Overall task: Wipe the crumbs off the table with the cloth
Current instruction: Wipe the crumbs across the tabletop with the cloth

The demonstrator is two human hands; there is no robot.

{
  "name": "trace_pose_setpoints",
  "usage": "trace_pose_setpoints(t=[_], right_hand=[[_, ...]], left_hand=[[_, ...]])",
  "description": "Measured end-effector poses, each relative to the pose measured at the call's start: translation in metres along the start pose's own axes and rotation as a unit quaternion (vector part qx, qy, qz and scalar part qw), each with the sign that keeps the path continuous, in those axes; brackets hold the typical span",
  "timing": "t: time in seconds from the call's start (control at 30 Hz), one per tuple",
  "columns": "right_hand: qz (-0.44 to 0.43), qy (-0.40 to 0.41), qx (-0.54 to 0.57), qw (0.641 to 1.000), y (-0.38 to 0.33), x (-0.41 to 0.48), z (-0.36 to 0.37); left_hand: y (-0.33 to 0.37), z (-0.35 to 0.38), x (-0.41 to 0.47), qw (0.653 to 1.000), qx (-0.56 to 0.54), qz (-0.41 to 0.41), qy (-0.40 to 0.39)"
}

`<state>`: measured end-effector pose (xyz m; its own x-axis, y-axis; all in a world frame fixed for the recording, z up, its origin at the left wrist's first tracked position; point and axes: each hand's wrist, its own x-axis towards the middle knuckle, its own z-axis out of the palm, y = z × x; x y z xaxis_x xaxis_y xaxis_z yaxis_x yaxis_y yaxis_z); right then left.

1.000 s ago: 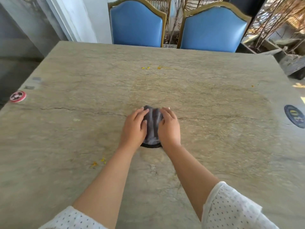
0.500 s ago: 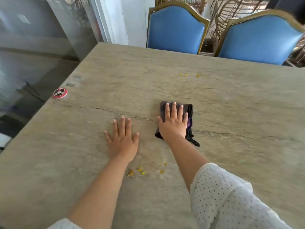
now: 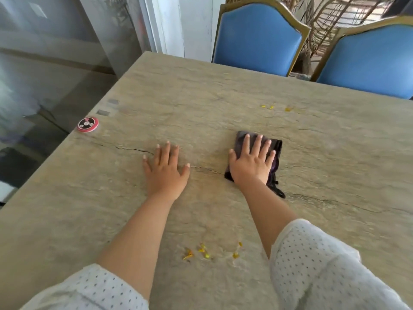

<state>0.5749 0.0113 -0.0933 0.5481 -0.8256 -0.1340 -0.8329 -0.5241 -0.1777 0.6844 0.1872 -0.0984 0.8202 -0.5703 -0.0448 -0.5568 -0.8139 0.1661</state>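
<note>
A dark grey folded cloth (image 3: 276,147) lies on the beige stone table (image 3: 223,113) near its middle. My right hand (image 3: 251,164) presses flat on the cloth with fingers spread, covering most of it. My left hand (image 3: 166,170) rests flat on the bare table to the left of the cloth, fingers apart, holding nothing. Several yellow crumbs (image 3: 202,251) lie close to me between my forearms. A second small group of crumbs (image 3: 276,107) sits farther away, beyond the cloth.
A round red and white disc (image 3: 87,124) lies near the table's left edge, with two small grey stickers (image 3: 108,107) beyond it. Two blue chairs (image 3: 257,36) (image 3: 371,61) stand at the far side. A dark crack (image 3: 134,149) runs across the tabletop.
A second ago both hands were bunched on the cloth. My left hand has let go and moved left onto the table; my right hand has flattened on the cloth. The view turned left.
</note>
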Motion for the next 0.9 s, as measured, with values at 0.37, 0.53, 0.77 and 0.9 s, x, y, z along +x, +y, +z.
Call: trace_pose_setpoints(t=[0.37, 0.53, 0.77, 0.9], right_hand=[[-0.25, -0.037, -0.018, 0.967, -0.092, 0.044, 0.004], [-0.338, -0.031, -0.019, 0.94, -0.063, 0.001, 0.008], [-0.108, -0.007, -0.004, 0.994, -0.081, 0.058, 0.006], [-0.094, -0.021, 0.013, 0.995, -0.116, 0.089, 0.006]], left_hand=[[-0.003, 0.012, 0.006, 0.998, 0.043, 0.006, 0.037], [-0.009, -0.004, 0.008, 0.997, -0.045, 0.003, 0.062], [-0.053, -0.002, 0.025, 0.999, 0.028, -0.007, 0.02], [-0.05, 0.003, 0.025, 0.998, 0.027, -0.005, 0.05]])
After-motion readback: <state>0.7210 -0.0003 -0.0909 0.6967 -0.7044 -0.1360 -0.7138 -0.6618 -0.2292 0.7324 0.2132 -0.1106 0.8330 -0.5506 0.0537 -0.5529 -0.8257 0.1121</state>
